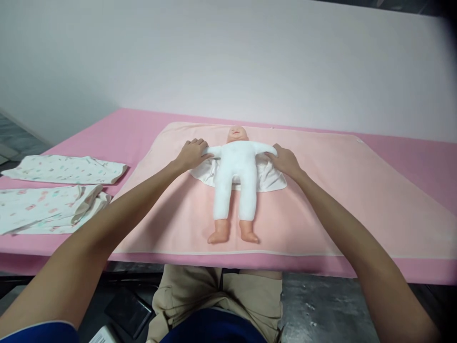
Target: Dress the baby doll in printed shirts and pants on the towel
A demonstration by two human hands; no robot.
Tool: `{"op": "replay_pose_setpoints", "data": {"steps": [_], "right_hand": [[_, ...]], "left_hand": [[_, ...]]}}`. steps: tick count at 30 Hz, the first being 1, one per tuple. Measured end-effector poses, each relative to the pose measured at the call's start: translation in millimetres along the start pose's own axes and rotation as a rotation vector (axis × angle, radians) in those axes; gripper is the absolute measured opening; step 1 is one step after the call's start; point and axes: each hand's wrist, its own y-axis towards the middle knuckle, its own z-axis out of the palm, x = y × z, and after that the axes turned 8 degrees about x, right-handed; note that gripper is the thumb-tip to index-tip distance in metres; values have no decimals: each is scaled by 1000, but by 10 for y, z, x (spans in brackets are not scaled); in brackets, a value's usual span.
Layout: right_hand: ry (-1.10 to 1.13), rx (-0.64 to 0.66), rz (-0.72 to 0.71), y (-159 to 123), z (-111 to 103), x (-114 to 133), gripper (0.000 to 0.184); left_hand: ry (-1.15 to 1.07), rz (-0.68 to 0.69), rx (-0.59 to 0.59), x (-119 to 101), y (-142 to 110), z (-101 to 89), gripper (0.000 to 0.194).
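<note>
A baby doll (235, 159) with a white cloth body lies on its back, its head away from me and its bare feet towards me. Under its torso a white garment (272, 178) is spread, showing on both sides. My left hand (193, 154) is closed round the end of the doll's arm on the left. On the other side, my right hand (285, 159) grips the end of the opposite arm. Both doll arms are stretched out sideways. The doll's own hands are hidden by my fingers.
The doll rests on a peach mat (171, 224) over a pink-covered table (132, 125). At the left lie folded printed baby clothes (67, 169) and a second folded printed piece (43, 207). A white wall (228, 62) stands behind the table.
</note>
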Motion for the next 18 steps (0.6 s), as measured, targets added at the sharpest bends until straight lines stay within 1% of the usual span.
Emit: {"op": "replay_pose_setpoints", "data": {"steps": [2,4,7,9,12,15,18], "right_hand": [[55,-4,32,-49,-194,-143,38],[84,-25,76,-121,-443,-357,42],[49,-64,179,-243,-859,-823,41],[-12,-80,281,-312,-1110,-1211,42],[-194,-128,446,-375,-1377,-1856,49],[-314,-179,580,-385,-1509,-2511,68],[-384,-168,774,-367,-1568,-3097,79]], "left_hand": [[21,23,7,-189,87,-122,39],[16,47,12,-436,222,-214,41],[-54,151,0,-925,504,-260,44],[-139,237,-19,-1353,730,-219,44],[-264,290,4,-2118,1071,-70,44],[-410,300,66,-2908,1349,135,46],[-547,292,130,-3591,1533,340,48]]}}
